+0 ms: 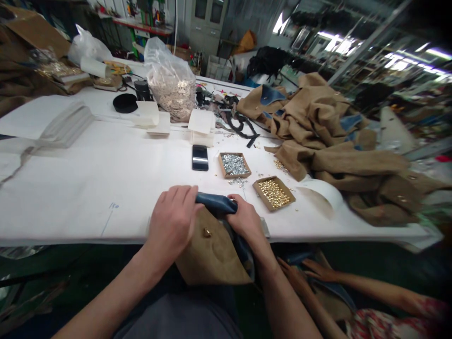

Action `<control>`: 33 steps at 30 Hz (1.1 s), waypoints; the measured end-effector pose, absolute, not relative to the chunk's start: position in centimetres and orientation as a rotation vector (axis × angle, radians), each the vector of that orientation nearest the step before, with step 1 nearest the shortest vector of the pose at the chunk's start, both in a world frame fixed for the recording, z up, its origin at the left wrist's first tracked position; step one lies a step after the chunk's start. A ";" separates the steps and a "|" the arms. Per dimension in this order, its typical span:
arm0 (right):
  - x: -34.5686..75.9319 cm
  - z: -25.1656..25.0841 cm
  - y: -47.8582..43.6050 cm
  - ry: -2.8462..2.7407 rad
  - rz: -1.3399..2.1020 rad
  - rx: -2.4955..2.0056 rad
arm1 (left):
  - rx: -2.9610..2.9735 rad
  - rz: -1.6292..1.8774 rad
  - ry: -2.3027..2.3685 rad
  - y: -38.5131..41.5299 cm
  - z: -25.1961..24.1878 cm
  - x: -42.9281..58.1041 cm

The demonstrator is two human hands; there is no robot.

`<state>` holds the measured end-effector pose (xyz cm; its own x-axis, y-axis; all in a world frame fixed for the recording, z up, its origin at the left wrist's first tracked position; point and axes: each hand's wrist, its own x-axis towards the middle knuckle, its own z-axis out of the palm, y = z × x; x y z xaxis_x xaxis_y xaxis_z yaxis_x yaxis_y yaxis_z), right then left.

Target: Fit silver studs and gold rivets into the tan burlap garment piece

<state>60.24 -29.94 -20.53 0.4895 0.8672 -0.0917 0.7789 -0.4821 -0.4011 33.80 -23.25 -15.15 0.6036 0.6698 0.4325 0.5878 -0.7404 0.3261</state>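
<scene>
Both my hands grip a brown fabric piece [215, 256] with a blue lining, at the table's front edge. My left hand [173, 219] is closed over the left end of its blue edge, fingers folded down. At the right end of that edge, my right hand [245, 219] has thumb and fingers closed on the cloth. A gold-coloured metal fitting [206, 232] sits on the brown face between them. The lower part of the piece hangs over my lap. Just beyond my right hand lie a box of gold-coloured studs [275, 193] and a box of silver-coloured rings [234, 165].
A phone [200, 158] and white paper stacks [202, 123] lie farther back, near a clear bag of small parts [171, 84]. Brown cloth pieces [318, 117] are heaped at the right. A co-worker's hands [307, 275] hold similar cloth at lower right.
</scene>
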 end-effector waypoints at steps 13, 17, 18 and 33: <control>63.5 -19.3 -29.4 -1.454 0.453 -2.191 | 2.729 0.102 0.595 -24.3 -15.5 35.8; 63.7 -17.6 -29.7 -1.569 0.265 -2.421 | 2.656 0.064 0.303 -23.9 -15.6 33.6; 63.7 -17.3 -29.8 -1.600 0.247 -2.447 | 2.649 0.063 0.287 -23.8 -15.7 33.1; 59.4 -15.3 -31.1 -1.875 -0.167 -2.463 | 2.536 0.472 0.379 -23.6 -7.7 27.4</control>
<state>59.38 -31.14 -15.34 0.2627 0.9585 0.1109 0.9630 -0.2677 0.0320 27.41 -23.65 -7.73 0.8997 0.3552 0.2538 0.1705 -0.8211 0.5447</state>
